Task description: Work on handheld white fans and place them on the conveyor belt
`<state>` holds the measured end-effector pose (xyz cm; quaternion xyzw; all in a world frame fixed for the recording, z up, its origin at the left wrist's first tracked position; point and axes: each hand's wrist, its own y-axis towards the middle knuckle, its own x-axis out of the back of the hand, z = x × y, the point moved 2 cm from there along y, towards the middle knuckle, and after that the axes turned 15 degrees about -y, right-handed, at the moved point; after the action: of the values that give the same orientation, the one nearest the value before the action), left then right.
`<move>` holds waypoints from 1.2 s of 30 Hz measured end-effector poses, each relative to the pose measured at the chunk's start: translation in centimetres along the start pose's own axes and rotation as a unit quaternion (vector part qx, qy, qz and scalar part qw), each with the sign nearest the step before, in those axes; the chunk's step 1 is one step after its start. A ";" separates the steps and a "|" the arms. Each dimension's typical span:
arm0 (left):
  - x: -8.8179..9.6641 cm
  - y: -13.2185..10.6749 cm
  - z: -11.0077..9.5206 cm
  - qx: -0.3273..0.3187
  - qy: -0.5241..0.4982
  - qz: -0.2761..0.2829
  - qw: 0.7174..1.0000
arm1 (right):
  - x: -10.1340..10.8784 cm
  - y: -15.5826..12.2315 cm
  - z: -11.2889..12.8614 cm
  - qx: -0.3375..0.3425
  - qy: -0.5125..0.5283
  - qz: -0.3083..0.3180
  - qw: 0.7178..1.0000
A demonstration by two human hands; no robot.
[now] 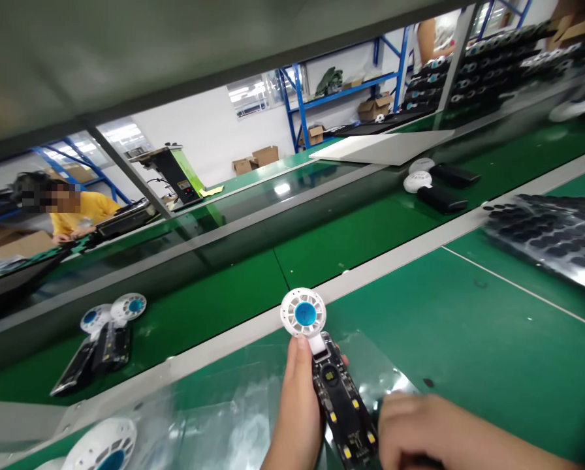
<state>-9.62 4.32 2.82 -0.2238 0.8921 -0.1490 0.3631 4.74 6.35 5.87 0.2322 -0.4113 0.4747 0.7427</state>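
Note:
My left hand point(300, 405) is wrapped round a small handheld fan point(336, 405) with a round white head and a blue centre. The fan's handle is uncovered and shows a black circuit board with yellow lights, tilted toward me. Beside the lower right of the handle is my right hand point(414, 424), its fingers curled and slightly blurred. What those fingers hold, if anything, is hidden. Clear plastic bags point(224, 418) lie beneath and to the left of the hands. Another white fan head point(104, 447) shows at the bottom left.
A green conveyor belt point(243, 294) runs behind a pale rail point(385, 258). Two fans point(111, 333) lie on its left and two more fans point(434, 189) on its right. A sheet of black round pads point(552, 228) lies right. A person in a yellow top point(89, 207) sits across.

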 end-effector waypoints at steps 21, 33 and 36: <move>-1.9 -3.1 2.0 0.016 0.224 -0.081 0.971 | 0.9 -0.3 -0.7 -0.134 0.023 -0.077 0.988; -0.7 -2.5 2.9 0.003 0.221 -0.130 0.967 | 1.4 -0.3 -0.1 -0.082 -0.057 -0.113 0.989; -1.0 -2.6 2.7 -0.008 0.209 -0.118 0.971 | 1.0 -0.4 0.0 -0.062 -0.073 -0.139 0.986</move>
<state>-6.28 2.33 2.60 -0.2947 0.9165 -0.2274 0.1465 5.31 6.67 6.74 0.2749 -0.4568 0.3226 0.7821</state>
